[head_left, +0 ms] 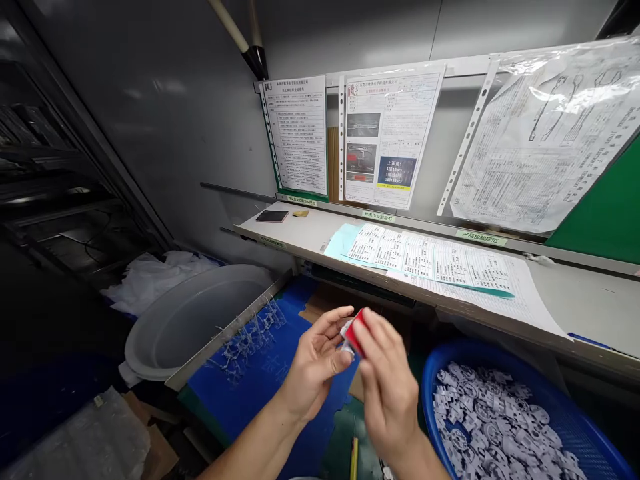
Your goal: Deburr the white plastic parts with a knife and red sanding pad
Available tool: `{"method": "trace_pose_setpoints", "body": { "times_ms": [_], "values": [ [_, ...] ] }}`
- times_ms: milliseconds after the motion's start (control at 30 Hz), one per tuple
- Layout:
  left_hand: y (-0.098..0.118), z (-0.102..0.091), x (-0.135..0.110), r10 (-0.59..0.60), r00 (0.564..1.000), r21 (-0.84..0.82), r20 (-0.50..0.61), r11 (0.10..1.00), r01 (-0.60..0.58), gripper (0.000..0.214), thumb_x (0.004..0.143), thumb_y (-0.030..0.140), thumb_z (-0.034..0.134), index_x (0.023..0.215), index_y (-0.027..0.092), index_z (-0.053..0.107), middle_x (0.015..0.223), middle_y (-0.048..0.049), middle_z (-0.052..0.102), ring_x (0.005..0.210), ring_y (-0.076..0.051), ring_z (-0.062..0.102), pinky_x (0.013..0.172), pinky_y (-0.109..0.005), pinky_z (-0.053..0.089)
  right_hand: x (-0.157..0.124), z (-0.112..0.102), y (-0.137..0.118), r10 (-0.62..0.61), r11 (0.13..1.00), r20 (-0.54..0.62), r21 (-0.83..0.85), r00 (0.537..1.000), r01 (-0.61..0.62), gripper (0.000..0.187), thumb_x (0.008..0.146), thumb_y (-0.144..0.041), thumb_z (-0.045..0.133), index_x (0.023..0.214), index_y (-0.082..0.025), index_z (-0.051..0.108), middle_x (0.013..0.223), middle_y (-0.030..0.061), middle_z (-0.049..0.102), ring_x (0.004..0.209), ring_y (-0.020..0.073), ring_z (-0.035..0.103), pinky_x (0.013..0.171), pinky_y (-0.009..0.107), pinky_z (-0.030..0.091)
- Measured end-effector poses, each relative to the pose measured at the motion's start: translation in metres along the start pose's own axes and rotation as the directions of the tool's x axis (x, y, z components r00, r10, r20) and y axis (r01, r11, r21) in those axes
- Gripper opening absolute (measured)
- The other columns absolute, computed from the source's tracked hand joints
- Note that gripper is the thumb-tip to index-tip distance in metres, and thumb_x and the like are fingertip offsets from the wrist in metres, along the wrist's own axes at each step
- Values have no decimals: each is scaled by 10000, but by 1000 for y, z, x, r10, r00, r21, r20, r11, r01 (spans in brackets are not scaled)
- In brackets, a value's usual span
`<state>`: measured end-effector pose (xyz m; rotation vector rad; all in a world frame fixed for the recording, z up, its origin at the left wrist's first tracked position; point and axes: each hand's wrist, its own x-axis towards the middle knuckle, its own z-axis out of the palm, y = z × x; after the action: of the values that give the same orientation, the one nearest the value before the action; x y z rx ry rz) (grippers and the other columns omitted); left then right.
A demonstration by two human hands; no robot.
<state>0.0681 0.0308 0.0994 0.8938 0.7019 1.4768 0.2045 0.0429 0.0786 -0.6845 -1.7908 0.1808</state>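
Note:
My left hand (pixel 311 370) has its thumb and fingers closed around a small white plastic part (pixel 345 329), most of which is hidden. Against that part, my right hand (pixel 393 387) grips a flat red piece (pixel 355 332) whose kind I cannot make out. Some motion blur covers the right fingers. Both hands are in the air over a blue sheet (pixel 225 403) on the bench. To the right, a blue plastic basket (pixel 429 393) contains many white plastic parts (pixel 493 427) with round and notched shapes.
Thin plastic sprues (pixel 247 343) lie along the sheet's left edge. Beyond the bench edge stands a large whitish tub (pixel 131 347). A yellow slim tool (pixel 354 459) lies below my hands. Ahead is a shelf (pixel 310 235) with printed papers (pixel 425 260) and a dark flat object (pixel 273 216).

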Motion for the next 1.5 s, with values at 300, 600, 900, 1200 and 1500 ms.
{"method": "trace_pose_setpoints", "body": {
  "times_ms": [300, 600, 900, 1200, 1500],
  "values": [
    [-3, 6, -2, -7, 1000, -104, 15, 995, 9, 419, 682, 191, 857, 1059, 207, 674, 1129, -54, 643, 971, -163, 596, 914, -268, 460, -7, 11, -1, 50, 998, -73, -20, 996, -52, 486, 986, -152, 400, 1468, -197, 433, 1504, 116, 449, 1401, 287, 405, 1108, 533, 425],
    [-9, 8, -4, -28, 1000, -181, -14, 983, 25, 465, 697, 329, 856, 1105, 206, 667, 1019, -39, 643, 913, -140, 575, 826, -210, 455, -6, 11, -3, 67, 998, -85, 4, 994, -67, 485, 986, -160, 399, 1469, -192, 430, 1501, 119, 454, 1398, 289, 411, 1114, 544, 415],
    [-8, 5, -4, -58, 998, -135, 19, 989, 60, 427, 759, 236, 798, 1167, 215, 672, 1104, -61, 636, 1005, -175, 578, 907, -256, 449, -3, 12, -2, 57, 998, -50, 36, 997, -55, 487, 982, -141, 383, 1465, -183, 437, 1510, 111, 441, 1405, 284, 395, 1131, 544, 393],
    [-3, 2, -5, -23, 1000, -95, -1, 995, 22, 460, 702, 282, 850, 1118, 195, 676, 1036, -56, 634, 932, -159, 561, 848, -233, 438, 0, 10, 2, 50, 999, -41, 11, 998, -50, 470, 989, -171, 396, 1451, -224, 459, 1472, 96, 496, 1378, 281, 439, 1098, 551, 434],
    [-2, 0, -3, 29, 1000, -18, -7, 999, -29, 467, 701, 282, 852, 1131, 224, 678, 1073, -57, 651, 983, -180, 566, 883, -255, 426, 3, -3, 12, 124, 992, -76, -19, 989, -126, 458, 992, -180, 408, 1444, -227, 471, 1481, 96, 486, 1377, 279, 437, 1107, 550, 418]
  ]
}}
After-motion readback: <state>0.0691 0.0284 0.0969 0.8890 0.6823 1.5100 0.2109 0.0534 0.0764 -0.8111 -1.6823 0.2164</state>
